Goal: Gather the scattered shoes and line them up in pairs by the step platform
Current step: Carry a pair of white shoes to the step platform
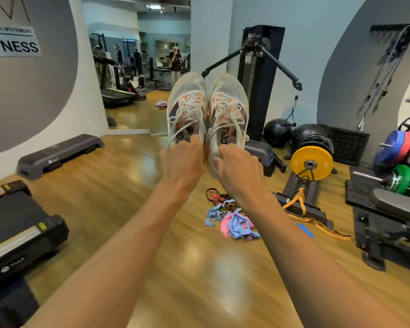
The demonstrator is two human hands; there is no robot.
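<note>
I hold a pair of white running shoes with orange lace loops up in the air, side by side, toes pointing away. My left hand (181, 162) grips the heel of the left shoe (186, 107). My right hand (238, 169) grips the heel of the right shoe (230, 110). A dark grey step platform (59, 153) lies on the wooden floor against the left wall. A second grey step platform (263, 153) sits behind the shoes near the cable machine, partly hidden by my right hand.
A treadmill (17, 223) stands at the left. Resistance bands (230, 216) lie tangled on the floor below my hands. A yellow weight plate (311, 163), black balls (278, 132), a cable machine (260, 81) and a bench (388, 209) crowd the right side.
</note>
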